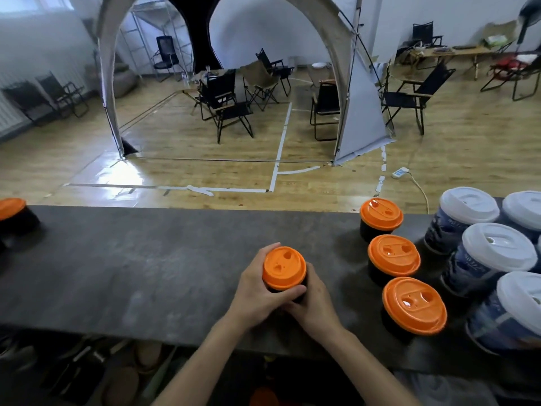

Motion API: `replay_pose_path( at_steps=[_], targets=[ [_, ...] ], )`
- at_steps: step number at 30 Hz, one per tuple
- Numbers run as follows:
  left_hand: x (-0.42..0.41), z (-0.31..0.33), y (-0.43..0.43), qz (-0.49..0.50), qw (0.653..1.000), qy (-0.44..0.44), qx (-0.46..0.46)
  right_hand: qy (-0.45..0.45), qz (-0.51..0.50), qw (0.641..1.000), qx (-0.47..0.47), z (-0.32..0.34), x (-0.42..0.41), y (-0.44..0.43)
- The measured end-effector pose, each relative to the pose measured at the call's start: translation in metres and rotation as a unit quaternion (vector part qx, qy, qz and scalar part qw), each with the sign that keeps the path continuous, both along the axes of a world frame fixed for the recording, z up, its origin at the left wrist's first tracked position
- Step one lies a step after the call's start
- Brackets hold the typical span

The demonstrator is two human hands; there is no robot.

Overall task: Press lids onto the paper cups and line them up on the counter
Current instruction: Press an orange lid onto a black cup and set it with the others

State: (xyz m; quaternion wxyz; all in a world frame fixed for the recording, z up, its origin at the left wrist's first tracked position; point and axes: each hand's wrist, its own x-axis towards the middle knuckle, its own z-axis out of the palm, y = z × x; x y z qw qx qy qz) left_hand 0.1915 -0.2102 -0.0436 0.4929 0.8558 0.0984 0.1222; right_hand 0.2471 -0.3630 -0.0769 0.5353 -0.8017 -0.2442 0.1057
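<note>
A black paper cup with an orange lid (283, 268) stands on the dark counter (146, 259), a little right of its middle. My left hand (257, 291) grips the cup from the left, fingers curled round its far side and thumb across the front. My right hand (313, 300) grips it from the right and below. Three more black cups with orange lids (393, 254) stand in a row slanting toward me on the right. The held cup's body is mostly hidden by my hands.
Several blue cups with white lids (497, 247) crowd the counter's right end. Another orange-lidded cup (11, 209) sits at the far left edge. Beyond the counter lie a wooden floor, folding chairs (225, 104) and a tent arch. Shelves with clutter sit under the counter.
</note>
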Motion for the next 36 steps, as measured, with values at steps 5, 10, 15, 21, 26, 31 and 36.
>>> replay_pose_path(
  at_steps=[5, 10, 15, 21, 26, 31, 36],
  targets=[
    [0.011, 0.06, -0.003, 0.041, 0.981, -0.024, -0.187, 0.04, -0.049, 0.991, 0.115, 0.055, -0.016, -0.001],
    [0.01, 0.142, 0.008, -0.113, 0.956, -0.07, -0.261, 0.157, 0.004, 0.972, 0.173, 0.152, -0.027, -0.012],
    [0.024, 0.173, 0.001, -0.197, 0.913, -0.104, -0.341, 0.344, 0.123, 0.886, 0.286, 0.196, -0.025, -0.018],
    [0.031, 0.176, -0.012, -0.143, 0.924, -0.116, -0.335, 0.37, 0.1, 0.875, 0.297, 0.201, -0.024, -0.022],
    [0.03, 0.182, -0.013, -0.226, 0.901, -0.107, -0.354, 0.406, 0.122, 0.846, 0.324, 0.211, -0.028, -0.028],
    [0.032, 0.188, -0.019, -0.21, 0.899, -0.085, -0.375, 0.441, 0.188, 0.797, 0.368, 0.211, -0.025, -0.036],
    [0.03, 0.193, -0.026, -0.202, 0.916, -0.094, -0.332, 0.451, 0.198, 0.784, 0.377, 0.212, -0.016, -0.045]
  ],
)
